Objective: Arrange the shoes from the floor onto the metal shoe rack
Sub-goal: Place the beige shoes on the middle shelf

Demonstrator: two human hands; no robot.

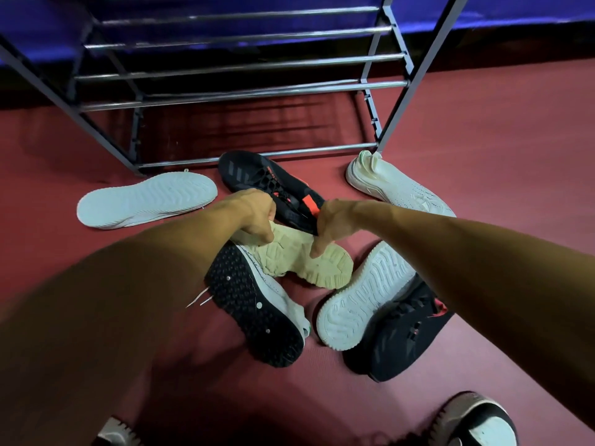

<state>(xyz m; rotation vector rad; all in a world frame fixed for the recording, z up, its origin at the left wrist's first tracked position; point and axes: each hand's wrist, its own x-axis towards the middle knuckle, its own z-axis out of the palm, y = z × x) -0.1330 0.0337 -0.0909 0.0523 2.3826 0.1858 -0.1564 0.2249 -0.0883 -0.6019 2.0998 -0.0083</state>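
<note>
Reaches forward and down with both bare arms, forearms converging in front of the rack (231, 91). Grips the cream shoe (309, 265) with the left hand (257, 217), wrist bent down and fingers curled over one end of the upturned sole. Holds the same shoe with the right hand (331, 226), fingers bent down at its far edge and one fingertip on the tread. Has it sole-up, low over the red floor (483, 123) in front of the rack; cannot tell whether lifted or resting on the black-soled shoe (254, 310) under its near end.

Between the hands and the rack's bottom bar, touching that bar: a black shoe (257, 172) with orange trim. By the rack's left foot: a white sole (145, 201), face up. Against the rack's right foot: a white knit shoe (396, 185). Farther from the rack, under the right forearm: a dark shoe (402, 342) on its side, white tread showing.
</note>
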